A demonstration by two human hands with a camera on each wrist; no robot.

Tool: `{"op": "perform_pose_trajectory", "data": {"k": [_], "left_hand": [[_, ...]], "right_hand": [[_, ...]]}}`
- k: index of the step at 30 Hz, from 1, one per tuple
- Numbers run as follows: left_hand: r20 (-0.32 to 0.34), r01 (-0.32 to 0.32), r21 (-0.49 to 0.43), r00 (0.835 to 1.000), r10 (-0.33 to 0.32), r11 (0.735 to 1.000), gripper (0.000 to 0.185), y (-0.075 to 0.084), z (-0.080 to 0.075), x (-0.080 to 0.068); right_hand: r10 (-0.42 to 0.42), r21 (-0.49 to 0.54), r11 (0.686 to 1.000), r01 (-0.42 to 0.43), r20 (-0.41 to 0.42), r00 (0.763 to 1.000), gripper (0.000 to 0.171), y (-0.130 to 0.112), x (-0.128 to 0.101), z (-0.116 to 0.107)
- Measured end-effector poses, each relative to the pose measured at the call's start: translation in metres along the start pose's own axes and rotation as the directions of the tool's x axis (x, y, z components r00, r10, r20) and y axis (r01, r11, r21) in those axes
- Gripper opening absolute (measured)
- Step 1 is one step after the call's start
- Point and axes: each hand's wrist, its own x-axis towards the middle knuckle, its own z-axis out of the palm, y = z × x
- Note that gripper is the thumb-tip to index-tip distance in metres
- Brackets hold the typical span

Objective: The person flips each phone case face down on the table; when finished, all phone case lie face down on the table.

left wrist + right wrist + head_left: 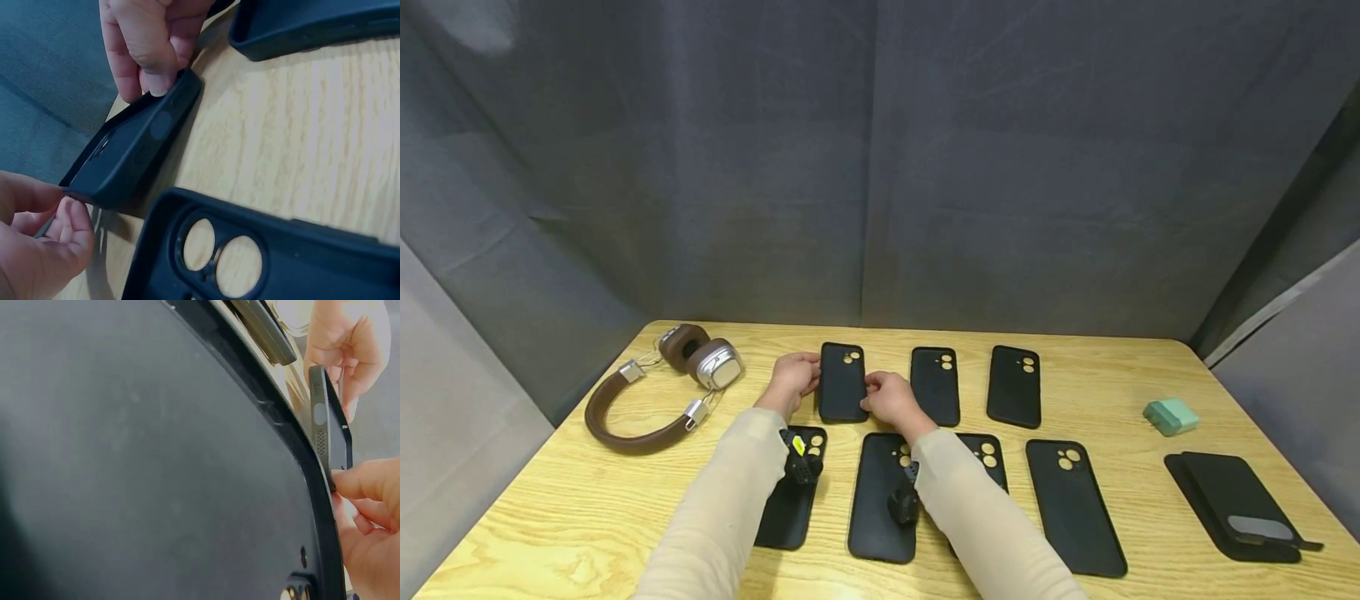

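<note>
A black phone case (842, 383) with camera holes is held between both hands at the back left of the row. My left hand (795, 382) pinches its left edge, and my right hand (892, 397) grips its lower right corner. In the left wrist view the case (140, 140) is tilted, its bottom edge with the port hole facing the camera; the left hand (40, 234) holds one corner and the right hand (153, 44) the other. The right wrist view shows the case (322, 419) edge-on between the right hand (372, 519) and left hand (350, 350).
Two similar cases, one mid-back (935, 387) and one farther right (1014, 387), lie beside it. Several more lie in front, partly under the forearms, including one case (1075, 508). Brown headphones (636, 442) lie left; a green block (1171, 416) and black folding stand (1240, 504) lie right.
</note>
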Motion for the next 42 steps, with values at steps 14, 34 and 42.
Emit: {"op": "perform_pose_trajectory", "data": {"k": [14,34,42], "left_hand": [[-0.064,-0.029,-0.138,0.998,0.02,0.99,0.029,0.004,-0.003,0.0],[-0.005,-0.06,-0.167,0.998,0.06,0.984,0.026,0.019,0.013,-0.005],[-0.012,-0.057,-0.156,0.998,0.056,0.986,0.026,0.018,0.02,-0.004]], "right_hand": [[-0.012,-0.043,0.999,0.013,0.02,1.0,0.044,-0.007,0.001,0.011],[-0.023,-0.04,0.999,0.023,0.01,1.0,0.04,-0.009,-0.001,0.012],[0.035,0.065,0.997,-0.033,-0.024,0.999,0.034,-0.01,-0.003,0.01]]}}
